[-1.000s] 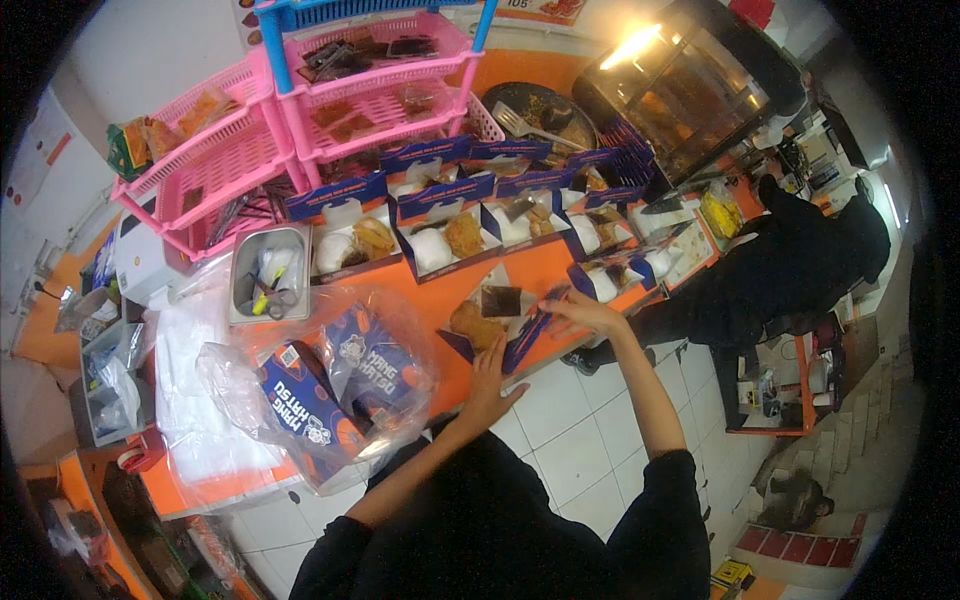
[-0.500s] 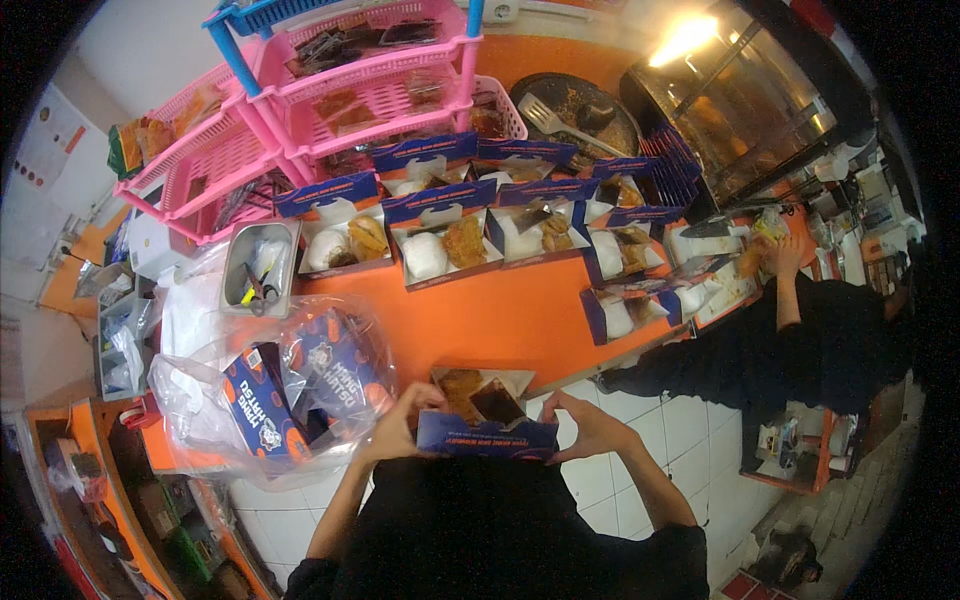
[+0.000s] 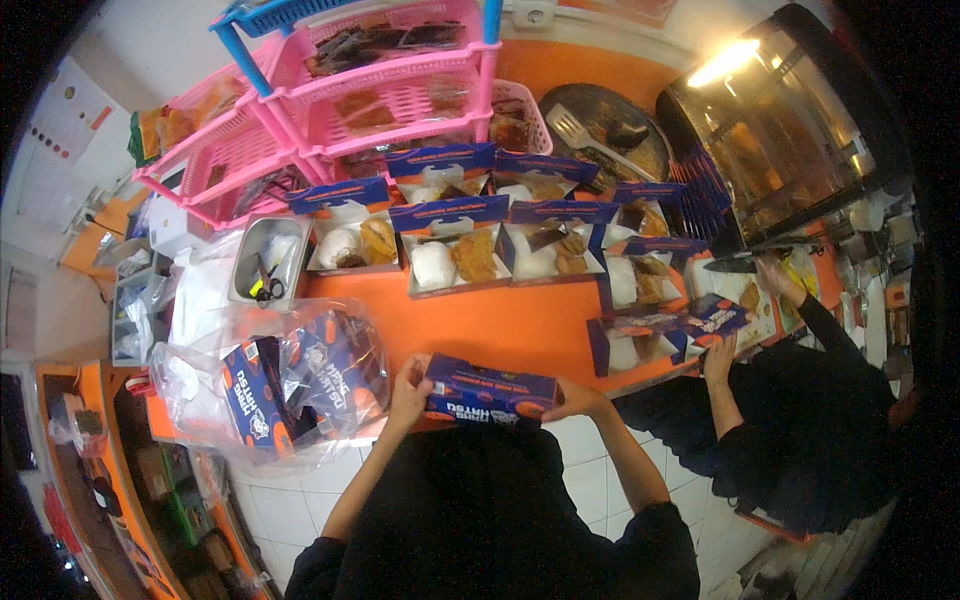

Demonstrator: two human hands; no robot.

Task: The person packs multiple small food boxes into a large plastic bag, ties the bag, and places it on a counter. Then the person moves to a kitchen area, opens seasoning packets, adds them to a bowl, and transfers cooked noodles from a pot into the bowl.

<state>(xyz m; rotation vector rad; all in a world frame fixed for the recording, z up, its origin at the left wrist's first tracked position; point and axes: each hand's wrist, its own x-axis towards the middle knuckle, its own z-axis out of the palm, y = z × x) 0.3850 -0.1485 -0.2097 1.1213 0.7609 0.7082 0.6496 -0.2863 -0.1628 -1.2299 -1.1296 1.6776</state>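
Note:
Close to my body, at the near edge of the orange counter, is a dark blue and orange cardboard food box point(image 3: 490, 388) with its lid folded down over the contents. My left hand point(image 3: 409, 397) grips its left end, and my right hand point(image 3: 578, 400) has hold of the right end. Left of it lies a clear plastic bag point(image 3: 345, 425) with flat blue boxes point(image 3: 252, 392) inside. Beyond my hands stand several open boxes point(image 3: 455, 262) holding white rice mounds and browned fried pieces.
Pink tiered baskets point(image 3: 395, 90) stand at the back left, a steel tray point(image 3: 268, 262) with scissors before them. A spatula point(image 3: 595, 140) lies in a dark round pan beside a lit glass cabinet point(image 3: 780, 130). At right, a co-worker's hand point(image 3: 718, 362) touches a box lid.
The lid of the box in my hands was raised with food showing; now it is down. The box has moved slightly away from me. The co-worker's other hand has reached to a box.

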